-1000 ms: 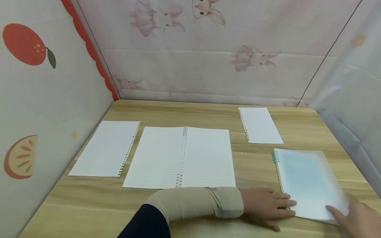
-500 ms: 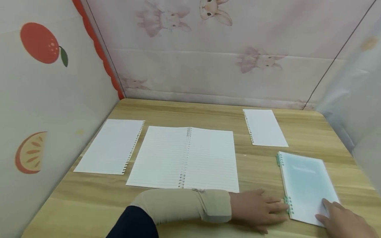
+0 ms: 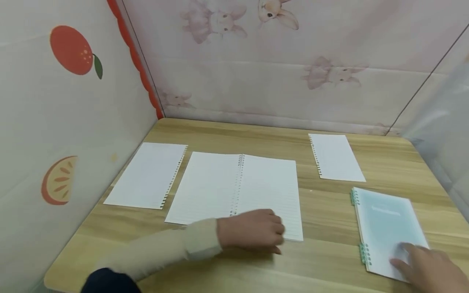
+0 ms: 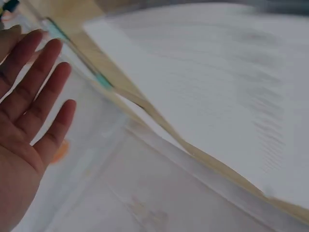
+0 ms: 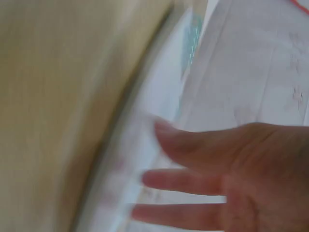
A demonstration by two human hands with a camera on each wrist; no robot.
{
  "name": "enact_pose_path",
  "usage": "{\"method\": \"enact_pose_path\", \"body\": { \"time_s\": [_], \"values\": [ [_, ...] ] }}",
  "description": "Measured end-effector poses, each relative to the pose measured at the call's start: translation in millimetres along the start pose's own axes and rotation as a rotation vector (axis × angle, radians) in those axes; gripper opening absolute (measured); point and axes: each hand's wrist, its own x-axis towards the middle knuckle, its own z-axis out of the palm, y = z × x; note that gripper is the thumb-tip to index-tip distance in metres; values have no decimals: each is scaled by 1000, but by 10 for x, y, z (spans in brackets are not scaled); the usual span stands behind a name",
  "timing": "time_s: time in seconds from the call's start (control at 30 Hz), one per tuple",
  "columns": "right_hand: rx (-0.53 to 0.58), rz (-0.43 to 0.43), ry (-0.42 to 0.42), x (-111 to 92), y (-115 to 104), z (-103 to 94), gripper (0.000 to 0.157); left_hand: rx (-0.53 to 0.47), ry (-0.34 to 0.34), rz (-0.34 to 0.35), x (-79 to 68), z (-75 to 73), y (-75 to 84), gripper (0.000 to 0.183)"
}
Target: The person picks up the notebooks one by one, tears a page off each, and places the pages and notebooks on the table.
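My left hand (image 3: pixel 253 230), at the end of a beige sleeve, hovers over or rests by the front edge of an open lined spiral notebook (image 3: pixel 272 183); which of the two cannot be told. In the left wrist view that hand (image 4: pixel 29 116) shows loosely spread fingers holding nothing. A closed notebook (image 3: pixel 386 219) with a pale blue cover and green rings lies at the right. Its lower right corner is where my right hand (image 3: pixel 434 264) is, thumb over the cover. The blurred right wrist view shows the right hand (image 5: pixel 227 169) with fingers extended.
A loose sheet with a torn punched edge (image 3: pixel 146 175) lies left of the open notebook. A smaller torn sheet (image 3: pixel 337 156) lies at the back right. Fabric walls stand around the wooden table (image 3: pixel 318 260) at the left, back and right.
My left hand has left the closed notebook's ringed edge and moved left to the open notebook. My right hand stays near the closed notebook's lower right corner. The head view has shifted.
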Motion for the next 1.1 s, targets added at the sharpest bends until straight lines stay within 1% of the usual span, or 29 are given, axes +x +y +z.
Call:
{"method": "enact_pose_path", "body": {
  "time_s": [0.07, 0.13, 0.17, 0.2, 0.27, 0.33, 0.4, 0.47, 0.53, 0.6, 0.7, 0.8, 0.83, 0.9, 0.97, 1.0, 1.1],
  "values": [
    [26, -94, 161, -2, -141, -18, 58, -44, 34, -64, -276, 46, -91, 27],
    [50, -194, 315, -15, -323, -36, 51, -97, 40, -138, -547, 97, -172, 22],
    [73, -240, 361, -23, -421, -53, 48, -118, 30, -179, -679, 117, -209, 22],
    [88, -281, 391, -31, -524, -67, 46, -139, 16, -224, -813, 137, -239, 26],
    [107, -361, 439, -48, -726, -94, 44, -182, -32, -319, -1086, 167, -282, 44],
    [113, -430, 452, -54, -907, -120, 44, -190, -70, -392, -1343, 197, -308, 61],
    [106, -478, 445, -56, -1066, -141, 44, -161, -72, -428, -1569, 238, -321, 66],
    [103, -504, 406, -57, -1197, -168, 45, -116, -52, -434, -1732, 279, -321, 62],
    [101, -525, 378, -55, -1305, -194, 44, -67, -30, -421, -1829, 320, -314, 55],
    [103, -550, 348, -50, -1393, -225, 44, -20, -10, -401, -1873, 369, -308, 45],
    [107, -594, 289, -46, -1509, -240, 43, 86, -2, -354, -1876, 425, -275, 26],
    [112, -633, 234, -44, -1594, -238, 41, 181, -10, -314, -1843, 457, -229, 15],
    [120, -647, 223, -45, -1615, -236, 40, 205, -15, -311, -1827, 451, -207, 15],
    [136, -682, 199, -41, -1650, -234, 39, 216, -42, -314, -1810, 451, -170, 19],
    [141, -731, 172, -30, -1669, -226, 41, 219, -61, -314, -1809, 447, -145, 25],
    [141, -755, 152, -25, -1672, -224, 44, 221, -55, -314, -1814, 451, -141, 28],
    [124, -833, 121, -5, -1649, -221, 50, 177, -10, -321, -1846, 474, -160, 32]
  ]
}}
